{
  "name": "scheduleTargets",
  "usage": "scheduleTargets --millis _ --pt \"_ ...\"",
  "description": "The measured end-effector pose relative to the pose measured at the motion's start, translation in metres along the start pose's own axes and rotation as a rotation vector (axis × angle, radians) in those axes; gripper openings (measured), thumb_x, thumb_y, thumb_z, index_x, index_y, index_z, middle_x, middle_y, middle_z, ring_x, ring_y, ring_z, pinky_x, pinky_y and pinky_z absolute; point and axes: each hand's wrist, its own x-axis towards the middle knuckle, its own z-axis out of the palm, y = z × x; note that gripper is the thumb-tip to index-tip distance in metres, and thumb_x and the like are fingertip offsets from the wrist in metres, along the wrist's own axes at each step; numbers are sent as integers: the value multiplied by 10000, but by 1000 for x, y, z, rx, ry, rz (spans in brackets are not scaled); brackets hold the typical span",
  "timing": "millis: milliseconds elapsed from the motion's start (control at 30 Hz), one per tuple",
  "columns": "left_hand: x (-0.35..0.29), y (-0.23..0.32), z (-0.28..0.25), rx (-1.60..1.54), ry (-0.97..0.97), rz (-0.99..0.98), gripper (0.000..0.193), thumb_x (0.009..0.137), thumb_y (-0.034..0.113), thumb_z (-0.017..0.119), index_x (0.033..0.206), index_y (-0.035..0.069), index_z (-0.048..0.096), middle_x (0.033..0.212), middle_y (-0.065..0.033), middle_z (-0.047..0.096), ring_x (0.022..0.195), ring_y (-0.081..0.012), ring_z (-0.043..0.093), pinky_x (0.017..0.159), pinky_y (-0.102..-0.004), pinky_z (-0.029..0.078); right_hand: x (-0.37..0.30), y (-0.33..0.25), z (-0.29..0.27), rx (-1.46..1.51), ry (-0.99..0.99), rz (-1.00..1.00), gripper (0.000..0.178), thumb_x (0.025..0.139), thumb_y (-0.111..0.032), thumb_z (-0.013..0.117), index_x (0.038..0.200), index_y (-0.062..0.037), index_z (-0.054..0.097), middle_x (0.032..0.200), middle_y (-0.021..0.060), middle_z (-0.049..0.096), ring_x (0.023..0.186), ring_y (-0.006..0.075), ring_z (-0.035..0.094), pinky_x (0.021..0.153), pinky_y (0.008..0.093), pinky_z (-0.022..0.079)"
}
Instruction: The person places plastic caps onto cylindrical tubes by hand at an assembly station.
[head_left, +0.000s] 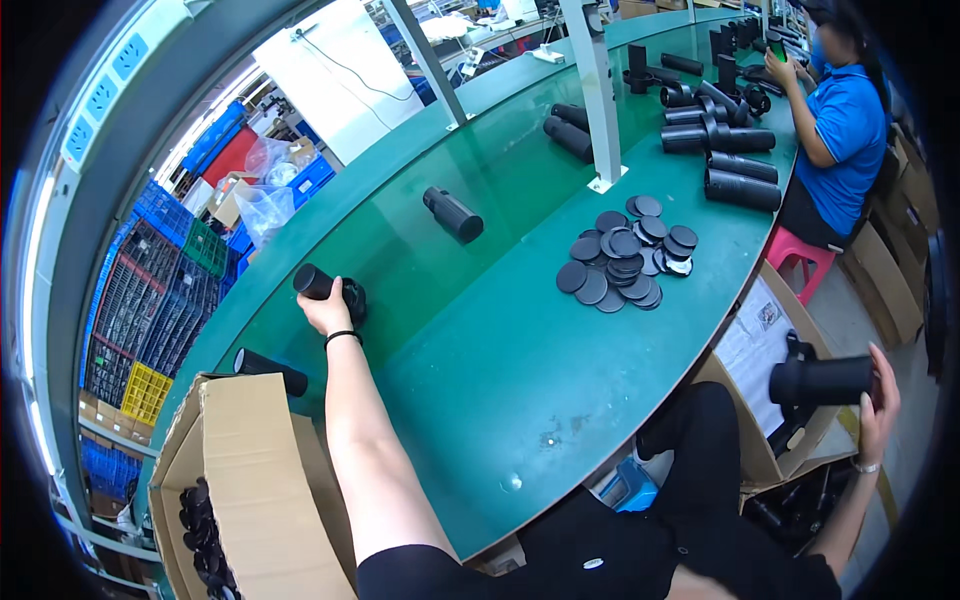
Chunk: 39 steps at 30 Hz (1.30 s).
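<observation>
Far left: an open cardboard carton (245, 480), stood by the green table (450, 430), I judged, for easy reach; dark curved pieces (203, 540) lay inside. Behind it: one black tube (272, 371), lying. Next: left hand (328, 312), fingers wrapped around a black cylinder (312, 281), probably to secure it; some fingertips were hidden from my feed. Right of centre: black discs (622, 255), heaped apart from tubes, seemingly kept by kind. Far right: right hand (878, 405), thumb and fingers pinching one end of a black collared tube (820, 382), perhaps leaving its collar unobstructed.
</observation>
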Motion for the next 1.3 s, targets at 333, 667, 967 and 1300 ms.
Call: scheduleTargets --millis 333,667,967,1300 --pt "10 -13 1 46 -81 55 747 691 312 806 1251 -7 428 1105 -180 590 1003 -322 585 904 -399 448 123 -153 131 135 -310 -586 668 692 -468 608 1124 41 597 891 152 600 752 250 586 655 304 450" --pt "-150 216 -132 -1410 -396 98 115 901 110 559 908 -4 574 824 -109 602 770 -156 567 724 -271 457 161 -240 235 282 -504 -884 512 692 -267 626 1125 6 604 817 158 589 729 292 590 656 344 481" --pt "-208 275 -330 -1623 -655 624 129 883 164 557 966 134 652 936 10 578 848 -114 503 804 -273 375 220 -296 341 91 -586 -990 486 703 -232 612 1117 22 613 901 212 624 813 343 615 748 381 499" --pt "-206 189 -255 -1511 -626 279 237 844 171 516 656 28 542 729 -130 549 723 -233 494 650 -336 383 249 -305 344 -217 -739 -944 651 708 -438 712 1165 13 600 1016 213 636 949 355 616 864 387 491"
